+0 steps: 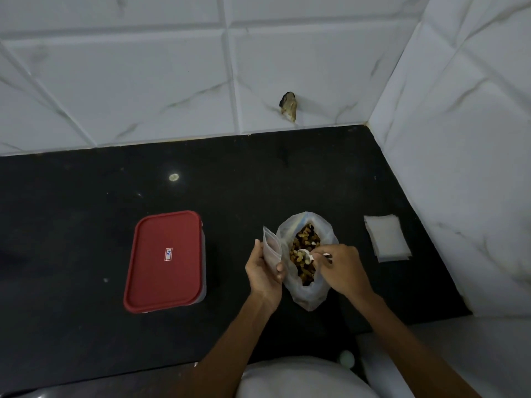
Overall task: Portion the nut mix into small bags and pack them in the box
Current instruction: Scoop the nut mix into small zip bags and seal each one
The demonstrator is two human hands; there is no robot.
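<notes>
1. Black stone counter (86, 196) carries everything, and the big bag (309, 294) of nut mix (303, 255) stands open near its middle; the places below are told from that bag.
2. Right hand (342, 268) is closed on the handle of a small white spoon (305, 254), whose bowl sits loaded over the nut mix inside the bag's mouth.
3. Left hand (263, 270), just left of the big bag, pinches a small clear bag (271, 248) upright between thumb and fingers, its mouth facing up and close to the big bag's rim.
4. Step in hand, as I judge it: scooping a portion, with the small bag waiting to take it.
5. Next move calls for lifting the spoon level, carrying it the short way left over the rim and tipping it into the small bag; that mouth looks narrow, so the left fingers likely need to spread it, or pieces may fall on the counter.
6. Right of the big bag, well apart, lies a stack of spare small bags (386, 239).
7. Left of it, well apart, sits the box (203, 265) with its red lid (163, 261) on, so packing has not begun and the lid must come off first.
</notes>
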